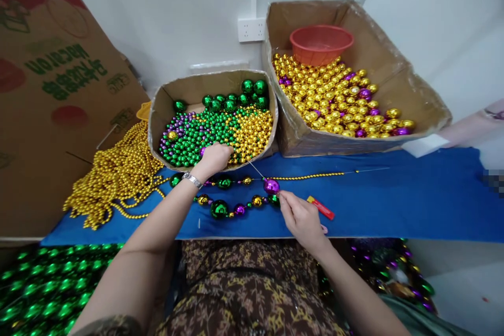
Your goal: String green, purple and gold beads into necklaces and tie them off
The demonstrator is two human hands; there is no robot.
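My left hand (pixel 214 158) reaches into a small cardboard box (pixel 165 100) of green, gold and purple beads, fingers curled down among the beads at its front edge. My right hand (pixel 301 218) rests on the blue table (pixel 394 199), pinching a thread beside a purple bead (pixel 271 186) at the end of a partly strung strand (pixel 226 209) of green, gold and purple beads. A thin string of small gold beads (pixel 307 176) runs to the right from there.
A large cardboard box (pixel 397 81) of gold balls with a red plastic bowl (pixel 321 43) stands at the back right. A heap of gold bead strings (pixel 118 173) lies at the left. A red lighter (pixel 321 207) lies near my right hand. Green beads fill a bin (pixel 43 286) below left.
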